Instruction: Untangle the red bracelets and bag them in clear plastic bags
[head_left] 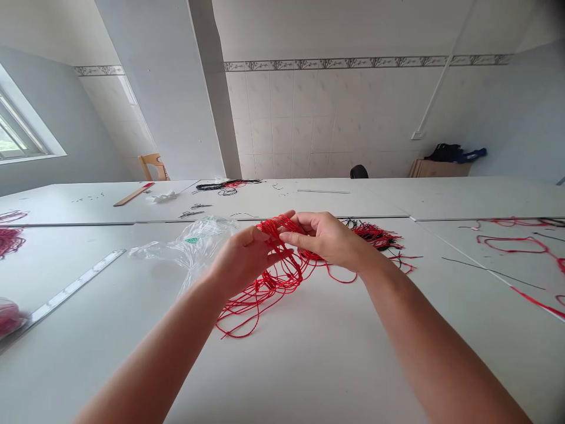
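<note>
Both hands hold a bundle of red cords point(279, 281) just above the white table. My left hand point(241, 259) grips the top of the bundle from the left, thumb against the strands and fingers behind them. From the right, my right hand point(326, 238) pinches the same cords between thumb and fingers. Loops and loose ends hang beneath and trail onto the table toward the lower left. Behind my right wrist lies a heap of red and black cords point(377, 234). A crumpled clear plastic bag point(198, 238) lies just beyond my left hand.
A metal ruler point(79, 285) lies at left, near a bag of pinkish-red material point(9, 318). Farther back are scissors point(194, 212), a wooden strip point(132, 194) and black cords point(220, 186). Loose red cords point(512, 242) lie at right. Seams point(410, 219) run between the tabletops point(309, 365).
</note>
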A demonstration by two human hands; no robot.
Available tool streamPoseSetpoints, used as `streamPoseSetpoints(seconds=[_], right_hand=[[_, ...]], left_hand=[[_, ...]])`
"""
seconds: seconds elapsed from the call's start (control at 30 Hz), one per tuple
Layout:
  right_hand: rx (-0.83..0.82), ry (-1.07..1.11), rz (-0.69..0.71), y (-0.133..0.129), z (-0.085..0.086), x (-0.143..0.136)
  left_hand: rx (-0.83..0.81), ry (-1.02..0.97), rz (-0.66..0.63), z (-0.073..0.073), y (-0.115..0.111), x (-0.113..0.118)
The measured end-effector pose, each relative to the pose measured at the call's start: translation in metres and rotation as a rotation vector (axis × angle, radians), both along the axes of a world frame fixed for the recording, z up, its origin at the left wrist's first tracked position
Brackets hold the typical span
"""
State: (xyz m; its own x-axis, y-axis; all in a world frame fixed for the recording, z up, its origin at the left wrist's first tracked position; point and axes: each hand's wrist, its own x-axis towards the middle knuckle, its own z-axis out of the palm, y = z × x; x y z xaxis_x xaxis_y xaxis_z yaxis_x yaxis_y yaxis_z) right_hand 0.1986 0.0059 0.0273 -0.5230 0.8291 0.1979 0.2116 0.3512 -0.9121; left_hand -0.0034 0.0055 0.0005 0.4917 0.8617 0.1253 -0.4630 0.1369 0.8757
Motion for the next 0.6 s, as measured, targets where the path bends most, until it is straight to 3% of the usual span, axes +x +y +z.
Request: streamPoseSetpoints(seconds=[0.23, 0.47, 0.6], right_hand=[[0.027, -0.014, -0.021, 0.000, 0.000, -0.001], [0.057, -0.039, -0.153, -0.001, 0.004, 0.005], [0.074, 0.023, -0.137, 0.006, -0.002, 0.005]], left_hand=[[0.000, 0.041, 0.010, 0.004, -0.001, 0.001], [0.024, 0.031, -0.053, 0.005, 0.000, -0.002], [0.037, 0.041, -0.063, 0.008, 0.011, -0.004]])
